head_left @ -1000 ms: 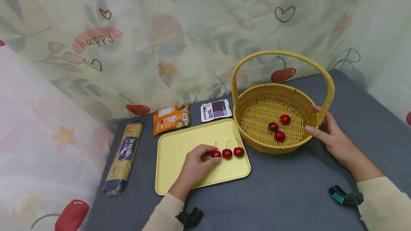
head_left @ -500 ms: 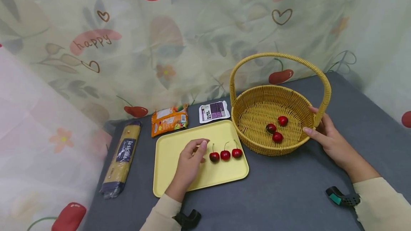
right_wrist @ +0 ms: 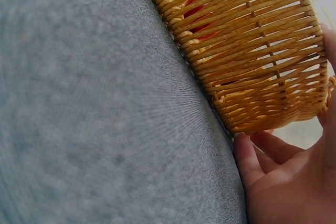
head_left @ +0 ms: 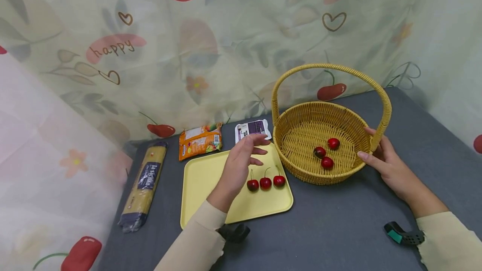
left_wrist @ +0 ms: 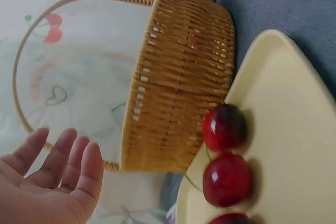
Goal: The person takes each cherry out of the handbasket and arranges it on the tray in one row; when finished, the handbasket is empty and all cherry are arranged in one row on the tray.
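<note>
My left hand (head_left: 239, 164) is raised over the yellow tray (head_left: 211, 195), fingers loosely spread with nothing between them. In the left wrist view this hand (left_wrist: 58, 184) stands apart from the wicker basket (left_wrist: 173, 87). Beneath it, three dark red cherries with stems lie in a row at the tray's right side: a left cherry (head_left: 252, 185), a middle cherry (head_left: 265, 183) and a right cherry (head_left: 279, 181). Three more cherries (head_left: 327, 162) lie on the floor of the basket (head_left: 301, 137). My right hand (head_left: 388, 162) holds the basket's right side by the handle's foot, thumb at the rim.
Left of the tray lies a long pasta pack (head_left: 144, 185). An orange snack bag (head_left: 201, 140) and a white-and-purple packet (head_left: 252, 129) lie behind the tray, the packet partly hidden by my left hand. A printed curtain (head_left: 226, 53) hangs along the back of the grey table (head_left: 320, 225).
My left hand has let go of the leftmost cherry in the tray's row, lifted away and moved up towards the tray's back edge. The right hand has stayed on the basket.
</note>
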A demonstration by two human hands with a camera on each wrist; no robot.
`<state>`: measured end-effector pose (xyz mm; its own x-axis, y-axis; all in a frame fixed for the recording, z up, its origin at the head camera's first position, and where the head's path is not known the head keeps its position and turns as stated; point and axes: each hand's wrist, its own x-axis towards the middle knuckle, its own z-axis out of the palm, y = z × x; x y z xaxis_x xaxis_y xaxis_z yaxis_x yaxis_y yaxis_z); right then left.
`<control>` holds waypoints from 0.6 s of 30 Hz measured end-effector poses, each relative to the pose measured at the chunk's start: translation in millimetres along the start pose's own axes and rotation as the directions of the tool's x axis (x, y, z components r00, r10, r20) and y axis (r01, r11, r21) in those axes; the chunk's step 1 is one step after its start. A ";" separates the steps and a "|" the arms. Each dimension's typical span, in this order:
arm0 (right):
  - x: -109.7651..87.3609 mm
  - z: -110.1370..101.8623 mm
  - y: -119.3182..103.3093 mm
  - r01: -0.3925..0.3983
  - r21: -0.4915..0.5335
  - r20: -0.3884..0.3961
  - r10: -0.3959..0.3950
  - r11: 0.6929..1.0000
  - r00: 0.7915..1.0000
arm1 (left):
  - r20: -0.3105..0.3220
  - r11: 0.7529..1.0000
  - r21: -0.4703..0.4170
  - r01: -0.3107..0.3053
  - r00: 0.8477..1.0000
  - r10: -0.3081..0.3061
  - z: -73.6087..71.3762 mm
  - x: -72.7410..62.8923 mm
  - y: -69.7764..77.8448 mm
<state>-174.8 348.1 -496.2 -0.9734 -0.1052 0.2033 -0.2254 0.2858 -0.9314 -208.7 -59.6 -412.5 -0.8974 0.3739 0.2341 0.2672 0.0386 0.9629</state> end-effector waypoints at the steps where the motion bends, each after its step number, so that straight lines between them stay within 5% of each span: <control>1: 0.1 0.0 0.6 0.005 0.001 0.001 -0.005 1.000 1.000 | 0.018 1.000 -0.001 -0.007 1.000 0.007 3.2 4.8 1.3; 9: -0.3 -0.2 1.2 -0.003 -0.002 -0.001 0.003 1.000 1.000 | 0.126 1.000 -0.001 -0.029 0.992 0.028 31.5 39.0 5.6; 18: -0.5 -0.2 2.5 0.014 0.007 0.001 -0.014 1.000 1.000 | 0.194 0.996 -0.047 0.075 0.979 -0.065 66.5 79.1 8.6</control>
<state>-174.9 349.0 -498.6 -0.9702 -0.1103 0.2157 -0.2385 0.2776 -0.9306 -254.1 31.9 -394.7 -0.8277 0.5433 0.1408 0.1820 0.0225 0.9830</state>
